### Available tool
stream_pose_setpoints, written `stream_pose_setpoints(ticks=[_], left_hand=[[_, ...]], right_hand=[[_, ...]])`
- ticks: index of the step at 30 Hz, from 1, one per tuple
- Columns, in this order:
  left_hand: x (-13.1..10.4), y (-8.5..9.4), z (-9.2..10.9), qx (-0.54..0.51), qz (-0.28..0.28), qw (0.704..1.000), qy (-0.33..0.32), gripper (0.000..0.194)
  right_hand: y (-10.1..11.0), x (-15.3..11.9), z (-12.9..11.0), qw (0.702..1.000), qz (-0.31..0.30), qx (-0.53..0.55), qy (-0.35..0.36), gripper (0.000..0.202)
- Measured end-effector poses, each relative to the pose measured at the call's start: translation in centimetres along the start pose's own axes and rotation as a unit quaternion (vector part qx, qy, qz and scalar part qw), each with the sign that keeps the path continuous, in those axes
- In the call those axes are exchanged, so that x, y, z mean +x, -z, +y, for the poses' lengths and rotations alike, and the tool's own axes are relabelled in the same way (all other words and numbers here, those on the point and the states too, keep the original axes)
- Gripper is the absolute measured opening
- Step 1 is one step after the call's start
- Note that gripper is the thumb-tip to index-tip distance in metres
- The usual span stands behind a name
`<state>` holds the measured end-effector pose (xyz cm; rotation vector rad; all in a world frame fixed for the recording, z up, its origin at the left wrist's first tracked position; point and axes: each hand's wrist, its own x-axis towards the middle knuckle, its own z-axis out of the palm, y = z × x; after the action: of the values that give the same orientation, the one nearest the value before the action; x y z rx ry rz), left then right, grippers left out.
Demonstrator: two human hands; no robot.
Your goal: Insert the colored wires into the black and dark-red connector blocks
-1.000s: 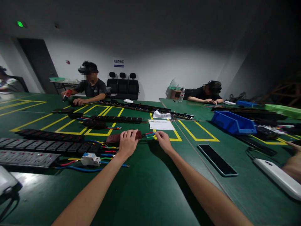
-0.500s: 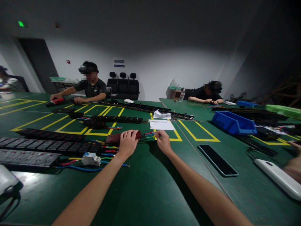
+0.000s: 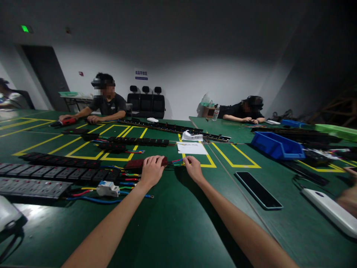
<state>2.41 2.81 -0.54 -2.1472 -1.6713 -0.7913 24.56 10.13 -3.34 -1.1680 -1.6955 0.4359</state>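
Observation:
My left hand (image 3: 152, 171) is closed over a dark red block (image 3: 134, 163), gripping it near its right end. Short coloured wires (image 3: 176, 162) come out of that end of the block. Their tips are pinched between the fingers of my right hand (image 3: 193, 168), to the right of the block. Left of my hands lie black and grey socket strips (image 3: 55, 172) with coloured leads, and a white and blue breaker (image 3: 107, 188) sits among the leads. A white paper sheet (image 3: 192, 148) lies just beyond my right hand.
A phone (image 3: 259, 190), a blue bin (image 3: 276, 146) and a white device (image 3: 330, 211) are on the right. Across the table (image 3: 156, 238), one person (image 3: 108, 104) holds a red tool (image 3: 67, 121); another person (image 3: 245, 109) leans on the table at the back right.
The block in my left hand has tilted slightly, with its top face less visible. The person across has shifted the red tool a little to the left.

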Motion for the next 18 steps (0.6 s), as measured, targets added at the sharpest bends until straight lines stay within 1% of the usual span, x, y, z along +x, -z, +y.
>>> stream_pose_setpoints(ticks=[2, 7, 10, 18], left_hand=[[0.0, -0.1, 0.0, 0.002, -0.012, 1.000, -0.006, 0.037], [0.0, -0.1, 0.0, 0.009, -0.036, 0.999, -0.013, 0.035], [0.0, 0.0, 0.0, 0.014, -0.042, 0.999, -0.014, 0.036], [0.0, 0.0, 0.1, 0.020, -0.044, 0.999, -0.013, 0.037]], right_hand=[[0.0, -0.1, -0.2, 1.000, -0.004, -0.018, 0.009, 0.035], [0.0, -0.4, -0.8, 0.995, -0.026, -0.083, 0.058, 0.030], [-0.1, -0.5, -0.9, 0.990, -0.018, -0.113, 0.080, 0.026], [-0.1, -1.1, -1.7, 0.980, -0.021, -0.138, 0.143, 0.019]])
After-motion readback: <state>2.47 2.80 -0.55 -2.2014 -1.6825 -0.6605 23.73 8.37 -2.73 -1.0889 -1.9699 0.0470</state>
